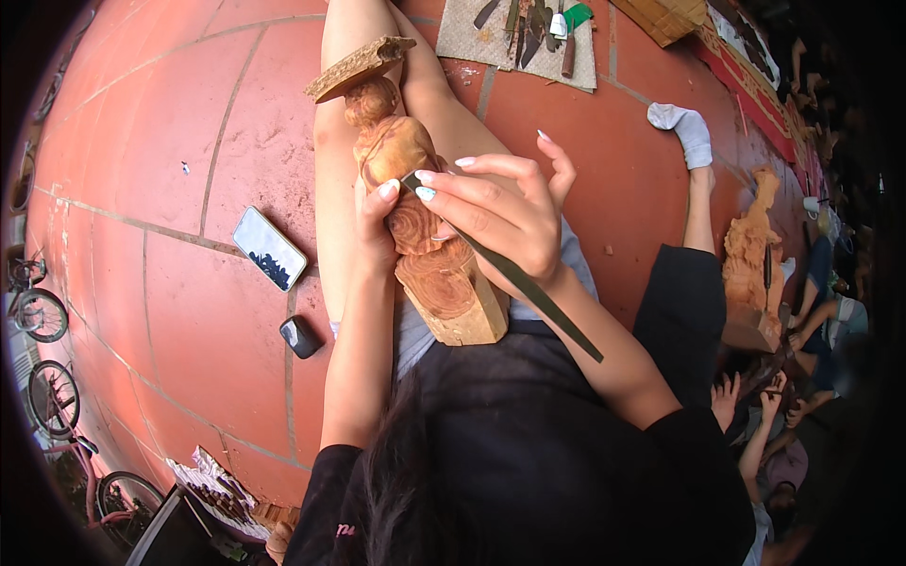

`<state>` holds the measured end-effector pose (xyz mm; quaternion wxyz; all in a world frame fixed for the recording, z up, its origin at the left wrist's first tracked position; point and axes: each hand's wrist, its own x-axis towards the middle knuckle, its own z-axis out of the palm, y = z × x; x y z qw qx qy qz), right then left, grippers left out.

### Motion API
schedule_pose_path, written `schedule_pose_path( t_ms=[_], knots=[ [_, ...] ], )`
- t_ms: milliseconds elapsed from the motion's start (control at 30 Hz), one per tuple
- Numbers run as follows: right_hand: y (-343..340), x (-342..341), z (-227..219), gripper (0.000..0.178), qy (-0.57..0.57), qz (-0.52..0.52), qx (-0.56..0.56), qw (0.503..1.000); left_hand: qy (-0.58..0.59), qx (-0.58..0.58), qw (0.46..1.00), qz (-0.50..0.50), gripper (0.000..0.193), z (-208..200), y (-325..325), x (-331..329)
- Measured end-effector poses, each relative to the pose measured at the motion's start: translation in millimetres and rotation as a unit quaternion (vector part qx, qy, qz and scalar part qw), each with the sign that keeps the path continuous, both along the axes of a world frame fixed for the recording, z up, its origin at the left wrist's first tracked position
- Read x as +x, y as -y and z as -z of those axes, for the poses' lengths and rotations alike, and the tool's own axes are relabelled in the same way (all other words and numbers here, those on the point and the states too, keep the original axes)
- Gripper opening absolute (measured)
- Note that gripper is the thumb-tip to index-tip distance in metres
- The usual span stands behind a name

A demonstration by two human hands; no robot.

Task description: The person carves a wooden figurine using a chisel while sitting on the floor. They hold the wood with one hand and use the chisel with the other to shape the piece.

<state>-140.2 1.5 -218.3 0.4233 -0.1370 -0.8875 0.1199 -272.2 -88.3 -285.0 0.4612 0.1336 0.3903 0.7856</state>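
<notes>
1. The person sits on the tiled floor (189,141) with a wooden carving (415,217) resting along the lap and thighs, its square base nearest the body and its flat top piece pointing away toward the knees.
2. The right hand (500,217) is closed around a long, dark carving chisel (510,274), fingers pinched near the blade end, whose tip meets the rounded middle of the figure; the handle runs back along the forearm.
3. The left hand (377,226) wraps the side of the carving, fingers together and clamped on the wood, thumb up beside the chisel tip.
4. To do this cut well, she would likely keep the left thumb behind the edge as a brace, take shallow shavings and push away from the legs, since the blade sits close to bare skin.
5. Just left of the thigh lie a phone (270,248) and a small dark case (300,336) on the tiles.
6. Farther off, a cloth mat (462,38) holds more carving tools (533,24).
7. At the right, another person works on a second, taller carving (750,245); bicycles (42,311) stand at the left edge.
</notes>
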Motion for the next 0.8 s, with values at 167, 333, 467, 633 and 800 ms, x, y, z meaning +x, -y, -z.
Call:
schedule_pose_path(
  t_ms=[167,333,467,633,800],
  knots=[
    [-10,-6,-2,0.018,-0.021,-0.017,0.02,0.999,0.018,-0.015,1.0,-0.009,0.068,-6,-1,2],
    [4,16,12,0.019,0.002,-0.017,-0.008,1.0,0.013,0.017,1.0,0.02,0.068,-5,1,11],
    [3,7,6,0.017,-0.008,-0.011,0.03,0.999,0.004,0.035,0.999,0.03,0.067,4,3,-3],
    [9,-9,18,0.015,-0.013,0.009,0.035,0.999,-0.001,0.002,1.0,-0.006,0.07,2,7,-5],
    [19,10,18,0.014,0.016,0.001,0.015,1.0,-0.011,0.027,0.999,0.034,0.074,3,4,-14]
  ],
)
